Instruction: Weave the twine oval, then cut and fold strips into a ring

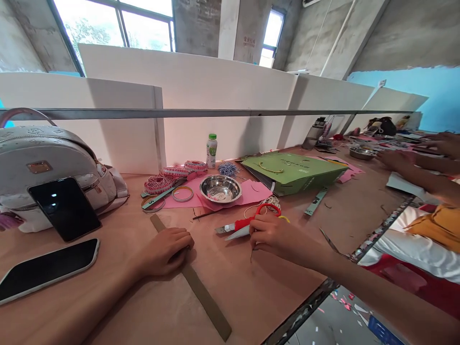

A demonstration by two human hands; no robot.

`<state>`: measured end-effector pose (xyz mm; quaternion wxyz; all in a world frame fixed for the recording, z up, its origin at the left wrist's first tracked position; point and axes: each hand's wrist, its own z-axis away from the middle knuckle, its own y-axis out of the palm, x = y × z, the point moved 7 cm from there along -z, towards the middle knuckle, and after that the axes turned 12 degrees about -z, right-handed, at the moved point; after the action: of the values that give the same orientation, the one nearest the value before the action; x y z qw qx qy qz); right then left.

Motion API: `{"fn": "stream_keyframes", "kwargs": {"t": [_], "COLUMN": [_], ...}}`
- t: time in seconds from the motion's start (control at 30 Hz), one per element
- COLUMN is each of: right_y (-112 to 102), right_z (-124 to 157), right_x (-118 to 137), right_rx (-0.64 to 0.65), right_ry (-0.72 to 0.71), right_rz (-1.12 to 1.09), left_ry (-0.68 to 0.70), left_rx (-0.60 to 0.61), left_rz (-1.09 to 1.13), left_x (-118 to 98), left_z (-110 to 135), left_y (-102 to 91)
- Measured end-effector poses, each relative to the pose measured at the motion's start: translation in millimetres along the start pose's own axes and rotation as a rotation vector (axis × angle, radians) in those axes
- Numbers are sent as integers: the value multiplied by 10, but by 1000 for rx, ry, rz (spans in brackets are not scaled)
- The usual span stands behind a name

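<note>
My left hand [168, 251] lies on the table with its fingers curled over a flat olive-brown strip [206, 299]. The strip runs diagonally beneath that hand, toward the table's front. My right hand [273, 237] is closed in a pinch, and a thin dark sliver [251, 255] hangs below its fingertips. Just behind the right hand lie red-handled scissors [269, 207], and a red utility knife [233, 225] lies against them. The right fingers partly cover the scissors' blades. What is inside the left fist is hidden.
A steel bowl [220, 189] sits on pink sheets [257, 190], near tape rolls [182, 193] and a small bottle [212, 151]. Two phones [50, 266] and a silver backpack [46, 163] are at left. A green bag [294, 172] lies behind my right hand. A co-worker's arms [413, 167] reach in at right.
</note>
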<state>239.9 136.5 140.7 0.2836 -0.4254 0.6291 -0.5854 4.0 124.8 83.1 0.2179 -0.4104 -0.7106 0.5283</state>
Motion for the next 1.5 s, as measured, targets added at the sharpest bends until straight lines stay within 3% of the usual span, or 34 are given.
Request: {"fn": "stream_keyframes", "kwargs": {"t": [0.17, 0.57, 0.67, 0.8, 0.93, 0.97, 1.0, 1.03, 1.1, 1.17, 1.23, 1.33, 1.4, 1.5], "right_y": [272, 417, 370, 94, -38, -47, -36, -21, -18, -14, 24, 187, 325, 460], "right_z": [35, 78, 182, 492, 1069, 1249, 1436, 1618, 1906, 2048, 2043, 1789, 1522, 1197], "right_x": [-120, -95, -49, -1, 49, 45, 18, -21, -120, -199, -250, -238, -180, -130], "right_rx": [23, 28, -45, -128, 49, 89, 128, 148, 78, -85, -292, -519, -529, -424], "right_ry": [3, -109, -127, 23, 246, 295, 359, 415, 472, 458, 444, 440, 453, 505], "right_rz": [54, 255, 209, -137, -490, -546, -592, -616, -608, -604, -626, -683, -659, -601], "left_ry": [-54, -242, -323, -468, -574, -547, -401, -359, -288, -286, -330, -505, -611, -735], "left_rx": [-37, -205, -265, -330, -356, -315, -196, -134, -52, -15, -46, -151, -206, -213], "left_rz": [-19, -103, -128, -134, -152, -181, -201, -250, -361, -414, -397, -295, -188, 23], "left_x": [40, 205, 277, 273, -27, -157, -355, -499, -783, -1023, -1235, -1441, -1522, -1563], "left_z": [0, 97, 148, 272, 405, 415, 384, 409, 499, 629, 753, 876, 895, 883], "left_y": [-35, -143, -182, -230, -378, -412, -389, -401, -417, -402, -375, -291, -179, 36]}}
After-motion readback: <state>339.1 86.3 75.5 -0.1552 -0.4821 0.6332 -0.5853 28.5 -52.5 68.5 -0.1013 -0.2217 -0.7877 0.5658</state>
